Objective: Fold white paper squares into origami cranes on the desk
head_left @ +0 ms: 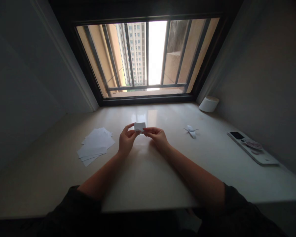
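A small folded piece of white paper is held up between both hands, above the middle of the pale tabletop. My left hand grips it at its left side and lower edge, with thumb and fingers closed on it. At its lower right corner, the fingertips of my right hand pinch the paper. The finer folds are too small to make out.
Several loose white paper sheets lie fanned at the left. Right of my hands sits a folded paper figure. A white roll stands near the barred window, and a phone lies by the right wall.
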`<state>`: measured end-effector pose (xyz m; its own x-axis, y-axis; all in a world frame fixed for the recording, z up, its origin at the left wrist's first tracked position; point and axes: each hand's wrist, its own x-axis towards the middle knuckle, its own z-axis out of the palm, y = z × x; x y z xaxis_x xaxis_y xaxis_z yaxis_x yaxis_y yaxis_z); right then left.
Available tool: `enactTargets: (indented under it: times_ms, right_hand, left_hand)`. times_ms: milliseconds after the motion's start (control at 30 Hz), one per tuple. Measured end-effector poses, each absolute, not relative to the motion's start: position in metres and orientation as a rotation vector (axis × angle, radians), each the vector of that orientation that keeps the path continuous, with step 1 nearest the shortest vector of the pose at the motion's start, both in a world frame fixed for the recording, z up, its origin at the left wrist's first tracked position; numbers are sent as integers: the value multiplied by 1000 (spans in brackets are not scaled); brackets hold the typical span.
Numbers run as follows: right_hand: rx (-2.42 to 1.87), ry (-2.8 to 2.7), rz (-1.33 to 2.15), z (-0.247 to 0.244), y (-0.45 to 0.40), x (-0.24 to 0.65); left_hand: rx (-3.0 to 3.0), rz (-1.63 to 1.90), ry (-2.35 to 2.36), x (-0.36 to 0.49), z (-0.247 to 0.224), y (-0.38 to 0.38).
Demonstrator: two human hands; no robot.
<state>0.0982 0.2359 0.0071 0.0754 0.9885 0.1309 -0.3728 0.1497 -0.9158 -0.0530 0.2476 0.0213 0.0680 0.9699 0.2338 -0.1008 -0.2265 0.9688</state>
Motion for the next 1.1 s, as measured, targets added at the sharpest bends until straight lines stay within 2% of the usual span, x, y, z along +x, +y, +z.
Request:
enactTargets:
  times_ms: [1100]
  right_hand:
    - [-867, -948, 1247, 4, 238, 98]
  left_hand:
    - [1240, 1238, 1074, -54, 22, 249]
